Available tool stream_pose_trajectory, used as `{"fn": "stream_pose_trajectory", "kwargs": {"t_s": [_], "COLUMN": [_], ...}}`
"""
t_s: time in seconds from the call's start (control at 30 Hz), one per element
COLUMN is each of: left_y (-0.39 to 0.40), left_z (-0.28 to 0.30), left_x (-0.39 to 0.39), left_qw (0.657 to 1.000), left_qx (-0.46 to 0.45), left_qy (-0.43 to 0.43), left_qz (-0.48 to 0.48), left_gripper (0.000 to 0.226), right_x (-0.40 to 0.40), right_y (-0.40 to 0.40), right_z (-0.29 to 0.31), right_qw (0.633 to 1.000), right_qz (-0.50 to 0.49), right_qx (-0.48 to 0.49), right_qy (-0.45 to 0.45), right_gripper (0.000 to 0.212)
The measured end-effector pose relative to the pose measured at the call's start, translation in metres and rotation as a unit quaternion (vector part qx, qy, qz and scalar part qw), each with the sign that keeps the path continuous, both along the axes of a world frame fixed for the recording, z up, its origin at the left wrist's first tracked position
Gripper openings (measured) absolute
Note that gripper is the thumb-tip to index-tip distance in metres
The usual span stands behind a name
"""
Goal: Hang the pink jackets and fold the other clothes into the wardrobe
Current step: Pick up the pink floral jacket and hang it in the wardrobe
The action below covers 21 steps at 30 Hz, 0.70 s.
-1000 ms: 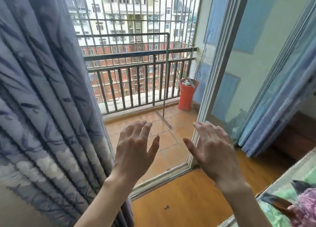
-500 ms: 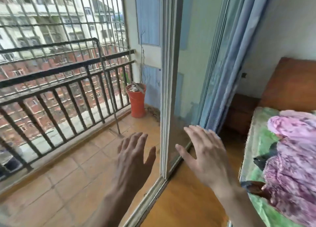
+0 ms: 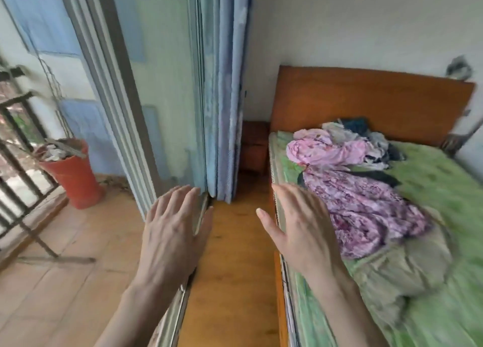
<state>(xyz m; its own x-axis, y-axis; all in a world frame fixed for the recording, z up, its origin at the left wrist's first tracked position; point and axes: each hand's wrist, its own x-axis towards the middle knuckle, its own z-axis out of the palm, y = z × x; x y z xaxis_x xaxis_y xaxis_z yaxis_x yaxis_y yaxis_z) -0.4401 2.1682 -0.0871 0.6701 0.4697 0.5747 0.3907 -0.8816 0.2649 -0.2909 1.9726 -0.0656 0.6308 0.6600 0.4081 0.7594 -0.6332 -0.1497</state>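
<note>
A heap of clothes lies on the bed [image 3: 444, 179] at the right. A pale pink jacket [image 3: 326, 150] is crumpled at the far end, a pink-and-purple patterned garment [image 3: 366, 210] is spread nearer, and a beige garment [image 3: 407, 271] lies nearest. Dark and grey clothes [image 3: 371, 137] sit behind them. My left hand [image 3: 172, 231] hovers over the sliding door track, fingers straight, holding nothing. My right hand [image 3: 300, 229] is raised over the bed's near edge, fingers spread, also empty, just left of the patterned garment.
A green sheet covers the bed, with a wooden headboard [image 3: 366, 103] behind. A blue curtain [image 3: 227, 90] hangs by the sliding door frame [image 3: 122, 106]. A red pot [image 3: 73, 177] stands on the tiled balcony beside the railing [image 3: 15, 148]. A narrow strip of wooden floor [image 3: 235, 268] runs along the bed.
The view has swung right from the balcony and curtain to the bed, bringing the clothes heap into sight. Both hands stay raised and empty.
</note>
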Motion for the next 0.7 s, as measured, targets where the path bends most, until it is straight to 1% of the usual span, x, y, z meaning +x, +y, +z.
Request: {"fn": "stream_pose_trajectory", "kwargs": {"t_s": [0.13,0.23,0.33,0.47,0.57,0.7], "left_y": [0.015,0.023,0.034,0.046,0.051,0.048], "left_z": [-0.010,-0.016,-0.019,-0.013,-0.008,-0.006], "left_x": [0.060,0.110,0.162,0.235,0.291,0.358], "left_qw": [0.998,0.994,0.990,0.985,0.981,0.977], "left_qx": [-0.001,0.002,0.015,0.037,0.057,0.051], "left_qy": [0.020,0.040,0.040,0.049,0.048,0.040], "left_qz": [-0.061,-0.099,-0.133,-0.162,-0.177,-0.203], "left_gripper": [0.048,0.041,0.042,0.046,0.044,0.042], "right_x": [0.038,0.071,0.108,0.171,0.218,0.268], "right_y": [-0.004,-0.001,0.008,0.021,0.021,0.012], "right_z": [-0.012,-0.019,-0.024,-0.031,-0.039,-0.050], "right_qw": [0.998,0.996,0.994,0.991,0.988,0.980], "right_qz": [-0.057,-0.082,-0.103,-0.123,-0.140,-0.182], "right_qx": [0.007,0.024,0.038,0.038,0.053,0.065], "right_qy": [0.007,0.013,0.015,0.039,0.047,0.049], "right_gripper": [0.069,0.064,0.063,0.069,0.068,0.066]}}
